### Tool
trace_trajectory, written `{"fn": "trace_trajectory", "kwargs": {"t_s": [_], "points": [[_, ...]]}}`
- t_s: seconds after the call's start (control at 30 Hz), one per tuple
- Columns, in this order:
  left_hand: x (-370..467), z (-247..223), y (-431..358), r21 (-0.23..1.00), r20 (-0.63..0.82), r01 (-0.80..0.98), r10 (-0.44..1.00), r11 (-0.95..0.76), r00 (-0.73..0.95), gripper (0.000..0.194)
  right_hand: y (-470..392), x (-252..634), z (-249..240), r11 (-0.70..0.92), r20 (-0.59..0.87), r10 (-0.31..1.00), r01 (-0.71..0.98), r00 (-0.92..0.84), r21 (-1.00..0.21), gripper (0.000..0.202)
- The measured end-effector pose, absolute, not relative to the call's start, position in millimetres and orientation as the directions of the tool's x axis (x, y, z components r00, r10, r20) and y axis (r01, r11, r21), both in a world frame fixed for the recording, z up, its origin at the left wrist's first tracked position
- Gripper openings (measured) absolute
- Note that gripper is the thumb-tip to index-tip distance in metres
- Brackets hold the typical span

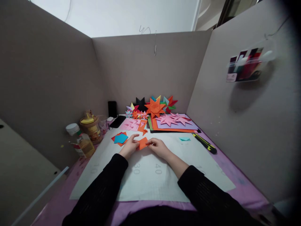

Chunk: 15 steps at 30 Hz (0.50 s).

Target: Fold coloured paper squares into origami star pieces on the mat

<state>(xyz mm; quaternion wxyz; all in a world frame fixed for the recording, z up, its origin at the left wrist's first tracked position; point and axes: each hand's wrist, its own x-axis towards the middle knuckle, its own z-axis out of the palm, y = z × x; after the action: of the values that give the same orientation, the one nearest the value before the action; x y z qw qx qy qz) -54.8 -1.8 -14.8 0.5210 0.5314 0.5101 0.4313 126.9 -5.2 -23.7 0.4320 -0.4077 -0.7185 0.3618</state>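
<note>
A small orange paper square point(143, 143) is held up between both hands above the white sheet point(150, 185). My left hand point(130, 146) pinches its left edge with thumb and fingers. On the opposite side, my right hand point(159, 147) grips the right edge between thumb and fingertips. Left of my left hand lie loose squares, a blue paper square point(120, 138) on top of red and orange ones. Just beyond my hands are folded orange paper pieces point(142, 126). A folded light-teal paper piece point(184, 139) rests to the right of my right hand.
Folded paper stars point(155, 107) stand at the back wall, with pink stars point(168, 119) on stacked paper. A yellow-black utility knife point(205, 143) lies right. At left are a bottle point(82, 142), a jar point(92, 127) and a phone point(118, 121). Grey partitions point(150, 69) enclose the table.
</note>
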Motion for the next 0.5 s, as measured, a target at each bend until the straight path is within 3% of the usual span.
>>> {"fn": "trace_trajectory", "kwargs": {"t_s": [0.13,0.27,0.4,0.5], "points": [[-56.1,-14.6,-2.3,0.981,-0.099,0.174,0.993,0.086,0.067,0.068,-4.5,126.4,-26.3,0.391,0.304,0.904,0.293,-0.302,-0.873,0.016],[-56.5,-15.3,-1.9,0.928,-0.225,0.329,0.966,0.172,0.129,0.061,-2.5,125.9,-30.8,0.382,0.299,0.907,0.282,-0.298,-0.880,0.016],[-58.1,-15.4,-0.8,0.950,-0.097,0.307,0.991,0.065,0.093,0.069,-1.1,126.2,-32.3,0.401,0.331,0.905,0.269,-0.268,-0.876,0.015],[-58.8,-12.3,-2.1,0.954,-0.088,0.296,0.987,0.045,0.132,0.075,-1.3,126.4,-31.2,0.387,0.323,0.910,0.256,-0.259,-0.886,0.015]]}}
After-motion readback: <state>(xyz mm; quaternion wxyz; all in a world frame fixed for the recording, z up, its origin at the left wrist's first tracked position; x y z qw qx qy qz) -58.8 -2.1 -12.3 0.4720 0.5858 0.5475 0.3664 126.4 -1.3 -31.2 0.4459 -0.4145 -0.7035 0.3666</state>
